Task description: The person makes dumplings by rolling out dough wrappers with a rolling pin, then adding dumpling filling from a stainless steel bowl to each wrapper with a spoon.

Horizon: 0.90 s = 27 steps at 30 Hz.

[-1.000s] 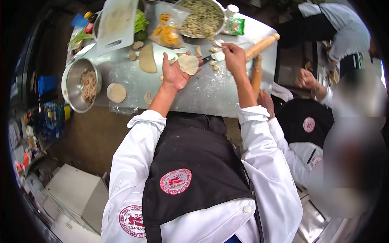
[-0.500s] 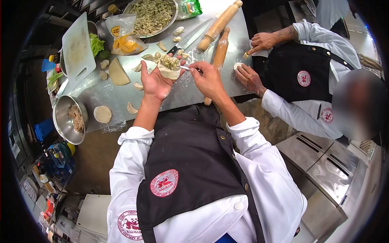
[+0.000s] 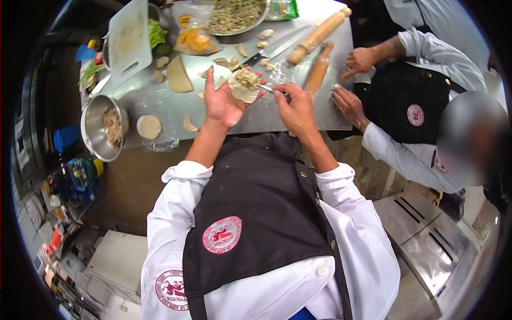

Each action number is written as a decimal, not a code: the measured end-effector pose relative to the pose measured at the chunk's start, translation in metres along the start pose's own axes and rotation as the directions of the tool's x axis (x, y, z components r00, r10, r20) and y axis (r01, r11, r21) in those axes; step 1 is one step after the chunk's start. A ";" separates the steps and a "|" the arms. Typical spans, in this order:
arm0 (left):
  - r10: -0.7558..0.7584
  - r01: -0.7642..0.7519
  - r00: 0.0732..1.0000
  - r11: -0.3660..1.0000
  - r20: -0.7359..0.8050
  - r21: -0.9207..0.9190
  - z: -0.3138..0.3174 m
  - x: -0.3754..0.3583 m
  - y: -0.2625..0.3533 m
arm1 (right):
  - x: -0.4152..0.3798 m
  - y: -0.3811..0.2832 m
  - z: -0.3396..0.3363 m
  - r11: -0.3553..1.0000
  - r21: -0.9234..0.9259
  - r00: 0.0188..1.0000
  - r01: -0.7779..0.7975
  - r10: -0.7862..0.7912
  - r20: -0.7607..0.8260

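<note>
On my left hand [image 3: 224,104], palm up over the near side of the metal table [image 3: 181,109], lies a round dough wrapper [image 3: 244,93] with a mound of chopped filling [image 3: 247,79] on it. My right hand [image 3: 296,109] grips a metal utensil [image 3: 266,88] by its handle, and the utensil's tip touches the edge of the filling. A flat dough disc [image 3: 149,127] rests on the table to the left, near a folded dumpling [image 3: 190,124]. Behind my hands are a knife [image 3: 256,58] and several small dough pieces.
A steel bowl [image 3: 89,128] with some filling stands at the left edge, below a white cutting board [image 3: 129,42]. Two rolling pins [image 3: 320,36] lie to the right. A co-worker's hands [image 3: 349,105] are at the table's right end. A large filling bowl [image 3: 234,16] stands at the back.
The camera view has shifted, so the table appears farther right and higher. The co-worker's hands have changed position, and the small dough piece and brass-coloured utensil at them no longer show.
</note>
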<state>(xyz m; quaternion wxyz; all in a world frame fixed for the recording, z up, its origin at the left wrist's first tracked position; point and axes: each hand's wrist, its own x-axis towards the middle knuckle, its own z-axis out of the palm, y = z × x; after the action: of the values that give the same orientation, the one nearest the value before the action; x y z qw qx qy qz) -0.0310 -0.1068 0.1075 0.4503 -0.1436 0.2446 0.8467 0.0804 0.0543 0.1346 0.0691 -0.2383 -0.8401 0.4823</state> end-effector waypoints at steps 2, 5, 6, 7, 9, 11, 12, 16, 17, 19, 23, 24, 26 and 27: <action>0.022 -0.022 1.000 1.000 -0.003 0.003 -0.001 -0.003 0.000 | -0.001 -0.004 -0.001 1.000 -0.026 1.000 0.013 -0.013 -0.007; 0.043 -0.043 0.999 0.999 0.004 0.005 0.001 -0.008 -0.003 | -0.004 -0.014 -0.003 0.999 -0.034 1.000 0.021 -0.021 -0.002; 0.046 -0.046 0.999 0.999 0.003 -0.002 0.001 -0.009 -0.003 | -0.006 -0.014 -0.002 0.999 -0.032 1.000 0.028 -0.027 0.005; 0.049 -0.049 0.999 0.999 0.003 -0.009 0.002 -0.011 -0.003 | -0.007 -0.014 -0.001 0.997 -0.042 0.998 0.058 -0.059 -0.005; 0.064 -0.064 0.998 0.998 0.018 -0.014 -0.001 -0.012 -0.003 | -0.008 -0.015 0.001 0.994 -0.050 0.995 0.095 -0.096 -0.013; 0.087 -0.086 0.996 0.996 0.033 -0.026 -0.003 -0.012 -0.003 | -0.009 -0.018 0.001 0.973 -0.128 0.979 0.190 -0.198 -0.054; 0.088 -0.087 0.996 0.996 0.033 -0.028 -0.003 -0.013 -0.003 | -0.010 -0.018 0.001 0.973 -0.129 0.979 0.191 -0.199 -0.052; 0.101 -0.100 0.995 0.995 0.021 -0.024 0.000 -0.013 -0.003 | -0.010 -0.018 0.000 0.977 -0.120 0.982 0.178 -0.185 -0.047; 0.100 -0.099 0.995 0.995 0.013 -0.026 0.000 -0.013 -0.003 | -0.010 -0.018 0.000 0.980 -0.111 0.984 0.166 -0.172 -0.040; 0.106 -0.106 0.994 0.994 0.003 -0.010 0.001 -0.012 -0.002 | -0.008 -0.018 0.000 0.995 -0.057 0.997 0.078 -0.077 0.005; 0.155 -0.155 0.988 0.988 -0.008 0.015 -0.001 -0.011 0.003 | 0.005 -0.017 0.001 0.994 0.082 0.994 -0.068 0.060 0.091; 0.164 -0.164 0.986 0.986 -0.003 0.017 -0.003 -0.011 0.004 | 0.013 -0.020 0.000 0.995 0.084 0.995 -0.058 0.050 0.091; 0.153 -0.154 0.987 0.988 -0.039 -0.023 -0.011 -0.014 0.006 | 0.038 -0.027 -0.001 0.999 0.035 0.999 0.007 -0.008 0.046; 0.161 -0.162 0.986 0.987 -0.034 -0.021 -0.015 -0.016 0.007 | 0.054 -0.033 0.000 0.999 0.036 0.999 0.017 -0.018 0.045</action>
<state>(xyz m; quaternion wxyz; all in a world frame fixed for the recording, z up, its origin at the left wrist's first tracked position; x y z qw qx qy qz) -0.0279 -0.1296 0.1048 0.3745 -0.1421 0.2525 0.8808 0.0222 0.0661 0.1561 0.0588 -0.2187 -0.8347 0.5020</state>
